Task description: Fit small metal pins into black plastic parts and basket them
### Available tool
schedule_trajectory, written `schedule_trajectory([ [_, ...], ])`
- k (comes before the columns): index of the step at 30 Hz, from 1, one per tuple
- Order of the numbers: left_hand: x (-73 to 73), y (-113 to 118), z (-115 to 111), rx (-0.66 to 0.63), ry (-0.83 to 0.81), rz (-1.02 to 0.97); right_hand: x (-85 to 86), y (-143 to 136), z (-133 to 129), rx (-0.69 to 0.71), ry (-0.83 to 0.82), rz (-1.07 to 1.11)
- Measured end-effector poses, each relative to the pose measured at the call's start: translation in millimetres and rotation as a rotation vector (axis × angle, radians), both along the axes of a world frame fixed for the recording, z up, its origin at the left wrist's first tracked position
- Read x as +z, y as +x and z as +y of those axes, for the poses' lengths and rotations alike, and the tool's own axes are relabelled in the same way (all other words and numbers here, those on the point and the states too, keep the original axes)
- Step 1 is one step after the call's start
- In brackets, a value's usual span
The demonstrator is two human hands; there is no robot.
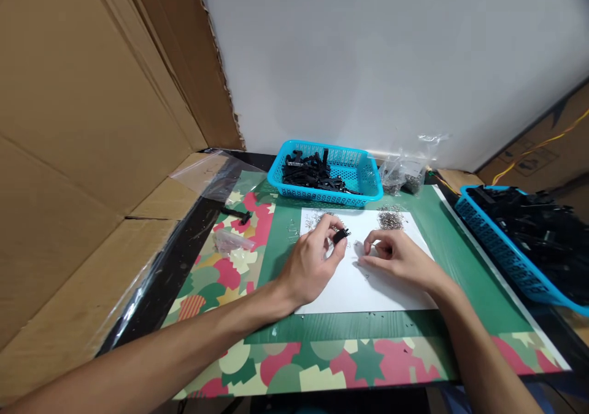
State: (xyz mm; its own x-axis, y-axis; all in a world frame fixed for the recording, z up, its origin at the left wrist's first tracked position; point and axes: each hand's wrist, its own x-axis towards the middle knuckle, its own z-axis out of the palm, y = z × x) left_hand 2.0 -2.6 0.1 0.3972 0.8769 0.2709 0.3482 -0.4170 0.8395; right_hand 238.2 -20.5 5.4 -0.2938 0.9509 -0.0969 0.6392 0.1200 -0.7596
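Note:
Between the thumb and fingers of my left hand (315,257) is a small black plastic part (341,236), held above a white paper sheet (331,297). To its right, my right hand (396,256) hovers low over the sheet with thumb and fingertips brought together; whatever they pinch, if anything, is too small to make out. A pile of tiny metal pieces (390,219) lies at the sheet's back right. More small metal pieces (315,219) lie behind my left hand, partly hidden by it.
A blue basket (324,197) of black parts stands behind the sheet, with plastic bags (405,172) beside it. Another blue basket (519,273) of black parts is at the right. A black piece (238,214) and a small plastic bag (232,242) lie left.

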Motion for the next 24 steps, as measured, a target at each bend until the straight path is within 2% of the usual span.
schedule_trajectory([
  [4,-0.7,-1.1,1.6,-0.032,-0.061,-0.022,1.5,-1.8,-0.2,0.007,0.006,-0.079],
  [8,0.2,-1.7,3.2,-0.073,-0.037,-0.030,2.8,-3.6,-0.7,0.019,-0.018,-0.105],
  [13,5.5,-1.7,3.5,-0.101,-0.008,-0.003,6.2,-6.3,-1.1,0.044,-0.016,0.002],
  [15,6.5,-2.1,3.7,-0.121,-0.011,0.017,6.5,-6.2,-1.1,-0.002,0.039,0.106],
  [20,4.6,-4.4,3.6,-0.212,-0.053,0.101,1.6,-1.0,2.1,-0.272,0.199,0.270],
  [24,4.8,-4.4,-0.8,-0.241,0.001,0.241,-2.8,4.9,6.8,-0.306,0.154,0.262],
])
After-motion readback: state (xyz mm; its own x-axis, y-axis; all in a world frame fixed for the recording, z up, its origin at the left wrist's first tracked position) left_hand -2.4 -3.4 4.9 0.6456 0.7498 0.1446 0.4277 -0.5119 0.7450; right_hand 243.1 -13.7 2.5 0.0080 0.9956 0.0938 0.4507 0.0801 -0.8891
